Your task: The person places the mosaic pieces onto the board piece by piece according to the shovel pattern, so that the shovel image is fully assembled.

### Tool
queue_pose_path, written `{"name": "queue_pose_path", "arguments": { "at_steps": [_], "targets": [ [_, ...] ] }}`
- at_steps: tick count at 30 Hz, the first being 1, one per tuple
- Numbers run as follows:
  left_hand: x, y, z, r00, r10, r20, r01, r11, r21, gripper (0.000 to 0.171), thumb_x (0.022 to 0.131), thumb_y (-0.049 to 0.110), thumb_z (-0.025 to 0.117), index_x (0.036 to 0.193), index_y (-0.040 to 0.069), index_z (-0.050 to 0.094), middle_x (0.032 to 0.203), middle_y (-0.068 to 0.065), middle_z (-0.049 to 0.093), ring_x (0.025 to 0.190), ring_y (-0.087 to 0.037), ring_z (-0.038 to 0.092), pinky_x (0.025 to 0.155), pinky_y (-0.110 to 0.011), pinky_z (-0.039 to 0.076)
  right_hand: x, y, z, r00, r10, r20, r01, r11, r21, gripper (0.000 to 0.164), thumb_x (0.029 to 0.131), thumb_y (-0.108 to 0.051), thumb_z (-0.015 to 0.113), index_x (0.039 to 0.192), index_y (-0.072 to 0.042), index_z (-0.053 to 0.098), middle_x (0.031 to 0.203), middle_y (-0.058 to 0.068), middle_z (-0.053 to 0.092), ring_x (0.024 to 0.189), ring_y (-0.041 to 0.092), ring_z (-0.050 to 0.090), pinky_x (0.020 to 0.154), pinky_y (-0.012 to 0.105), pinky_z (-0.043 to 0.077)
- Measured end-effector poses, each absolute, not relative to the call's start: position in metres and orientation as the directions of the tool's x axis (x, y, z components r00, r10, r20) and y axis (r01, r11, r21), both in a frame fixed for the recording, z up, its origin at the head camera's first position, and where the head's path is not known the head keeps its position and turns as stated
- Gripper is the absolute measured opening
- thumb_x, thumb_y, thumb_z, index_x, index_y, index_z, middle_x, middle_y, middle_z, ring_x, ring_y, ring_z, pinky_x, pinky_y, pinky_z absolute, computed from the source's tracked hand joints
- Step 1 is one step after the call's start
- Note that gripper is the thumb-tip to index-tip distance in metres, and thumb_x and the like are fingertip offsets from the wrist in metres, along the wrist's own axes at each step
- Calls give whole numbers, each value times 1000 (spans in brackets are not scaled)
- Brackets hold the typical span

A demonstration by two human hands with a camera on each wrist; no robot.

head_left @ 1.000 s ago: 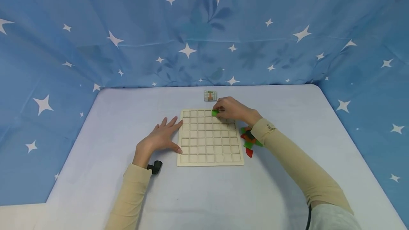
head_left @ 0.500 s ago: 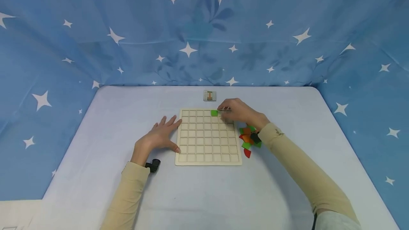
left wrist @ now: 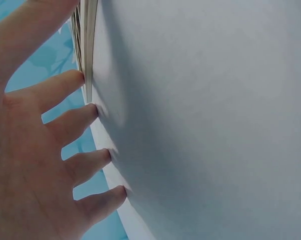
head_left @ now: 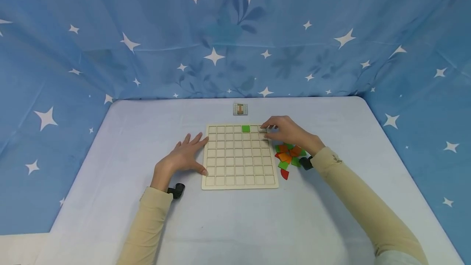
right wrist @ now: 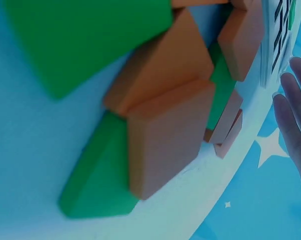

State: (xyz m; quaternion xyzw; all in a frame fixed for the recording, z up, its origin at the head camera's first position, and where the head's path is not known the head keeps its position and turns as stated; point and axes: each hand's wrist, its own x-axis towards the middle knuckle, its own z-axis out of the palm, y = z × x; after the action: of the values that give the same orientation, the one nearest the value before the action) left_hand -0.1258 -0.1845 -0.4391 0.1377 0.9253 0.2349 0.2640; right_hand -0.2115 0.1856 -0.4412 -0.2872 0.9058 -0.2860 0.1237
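Observation:
A pale wooden grid board (head_left: 235, 171) lies on the white table, with one green square tile (head_left: 245, 129) set in a cell of its far row. My left hand (head_left: 184, 156) spreads its fingers along the board's left edge; in the left wrist view the fingertips (left wrist: 90, 111) rest at the edge and on the table. My right hand (head_left: 288, 130) hovers over the far right corner of the board, fingers relaxed and apart, holding nothing visible. Beneath its wrist lies a pile of orange, green and red pieces (head_left: 285, 157), seen close in the right wrist view as thick orange blocks (right wrist: 170, 135).
A small pattern card (head_left: 240, 109) lies beyond the board's far edge. One red quarter-round piece (head_left: 285, 174) sits apart from the pile, near the board's right side. A blue curtain (head_left: 235, 72) with white stars stands behind the table.
My right hand has let go of the green tile, which stays in the far row, and has drawn back to the right. More of the pile shows. The left hand keeps its place.

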Motion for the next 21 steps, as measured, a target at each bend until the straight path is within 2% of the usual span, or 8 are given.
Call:
{"name": "queue_pose_path", "arguments": {
  "at_steps": [3, 8, 15, 18, 21],
  "targets": [
    [-126, -184, -439, -819, 382, -428, 132, 851, 508, 117, 75, 40, 92, 166, 15, 22, 174, -15, 5, 158, -46, -7, 126, -68, 1, -207, 192, -441, -811, -580, -76, -436, 686, -583, 33, 93, -15, 77, 123, -4, 74, 120, 12, 73, 103, 27, 67, 89, 45, 59],
    [-126, -185, -439, -822, 374, -430, 127, 856, 502, 116, 76, 39, 91, 166, 14, 23, 174, -15, 5, 158, -47, -7, 126, -68, 2, -198, 199, -440, -819, -564, -105, -419, 713, -561, 32, 92, -18, 77, 122, -6, 76, 117, 9, 73, 89, 21, 62, 82, 38, 57],
    [-126, -185, -439, -824, 372, -428, 122, 854, 506, 116, 75, 38, 92, 165, 13, 23, 173, -16, 6, 157, -48, -7, 125, -69, 1, -189, 211, -442, -813, -569, -128, -425, 728, -538, 31, 90, -15, 79, 119, -6, 77, 102, 3, 74, 83, 19, 56, 73, 32, 52],
    [-126, -184, -439, -823, 374, -428, 123, 853, 507, 117, 75, 39, 92, 165, 13, 23, 173, -17, 6, 157, -48, -7, 125, -69, 1, -187, 217, -446, -806, -576, -137, -431, 730, -531, 29, 90, -14, 79, 118, -7, 78, 100, 1, 73, 84, 16, 58, 75, 31, 53],
    [-126, -183, -439, -821, 375, -430, 123, 852, 508, 117, 75, 39, 92, 165, 13, 23, 173, -17, 6, 157, -48, -7, 125, -69, 1, -184, 220, -450, -796, -588, -142, -432, 717, -548, 28, 90, -14, 79, 118, -8, 78, 105, 1, 76, 88, 15, 63, 80, 33, 58]
  ]
}}
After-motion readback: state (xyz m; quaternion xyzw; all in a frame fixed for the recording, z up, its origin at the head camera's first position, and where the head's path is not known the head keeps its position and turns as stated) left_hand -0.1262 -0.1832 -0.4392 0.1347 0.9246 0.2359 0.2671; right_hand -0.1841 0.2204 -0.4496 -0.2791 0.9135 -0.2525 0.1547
